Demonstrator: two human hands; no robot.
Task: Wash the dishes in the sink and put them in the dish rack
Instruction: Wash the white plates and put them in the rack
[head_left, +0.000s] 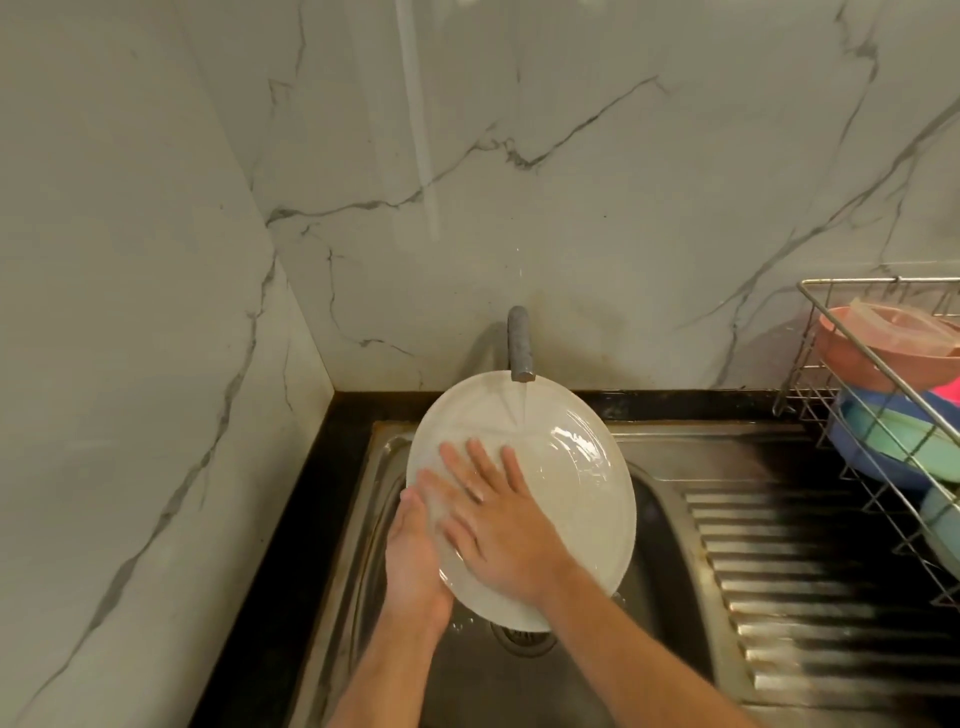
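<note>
White plate (561, 467) tilted over sink (670, 499) basin, under running tap (520, 345). Left hand (413, 558) gripping plate's left rim; right hand (498, 525) spread flat on its face. Dish rack (883, 415) at right edge, holding coloured bowls.

- Left hand (415, 556): bare, no ring, watch or glove showing.
- Right hand (498, 525): bare, wet, fingers unadorned.
- Behind each hand, a bare forearm; no sleeve reaches the wrists.

Head camera looks steeply down (close) onto the sink (670, 467).
</note>
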